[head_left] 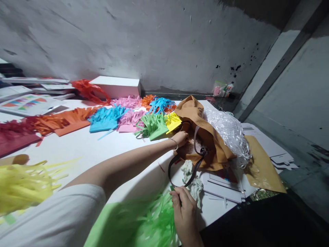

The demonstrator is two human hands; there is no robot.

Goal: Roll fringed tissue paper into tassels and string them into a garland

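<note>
My left hand (180,138), with a thin bracelet on the wrist, reaches into the mouth of a brown cloth bag (205,137) on the white table (84,147). Its fingers are hidden inside the bag. The bag's dark strap (180,168) loops down toward my right hand (183,206). That hand is closed, pinching the top edge of a bright green fringed paper (151,219) at the table's near edge. A crumpled pale cloth (192,178) lies just beyond my right hand.
Fringed paper pieces in red, orange, blue (105,120), pink, green and yellow lie in a row across the table. A yellow fringe (23,185) is at near left. A white box (118,85) stands by the wall. Shredded white plastic (228,133), a tan envelope and white sheets lie right of the bag.
</note>
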